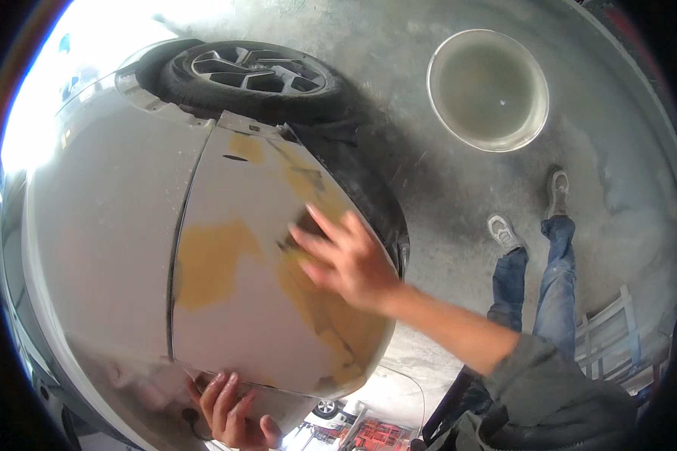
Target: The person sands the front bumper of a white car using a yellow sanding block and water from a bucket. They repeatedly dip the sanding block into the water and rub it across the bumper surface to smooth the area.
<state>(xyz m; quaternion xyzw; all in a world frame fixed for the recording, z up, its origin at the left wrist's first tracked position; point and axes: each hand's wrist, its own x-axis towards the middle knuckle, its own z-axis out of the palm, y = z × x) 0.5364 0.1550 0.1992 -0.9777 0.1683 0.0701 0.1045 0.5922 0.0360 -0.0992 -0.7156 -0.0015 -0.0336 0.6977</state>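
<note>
A light grey car body panel (233,180) with yellow-brown filler patches (214,263) spreads out before me. My right hand (346,259) lies across its right part, fingers spread and a little blurred by motion. Under those fingers shows a dark piece of sandpaper (306,224), pressed against the panel and partly hidden. At the panel's lower edge, my left hand (233,413) rests on the glossy bodywork (139,391), its fingers apart and nothing seen in them.
A wheel (256,71) with a dark tyre stands beyond the panel. On the concrete floor to the right is a round white bucket (432,90) of cloudy water. My shoes (504,231) are below it. A pale metal frame (617,327) stands at the right, and red racks (376,434) at the bottom.
</note>
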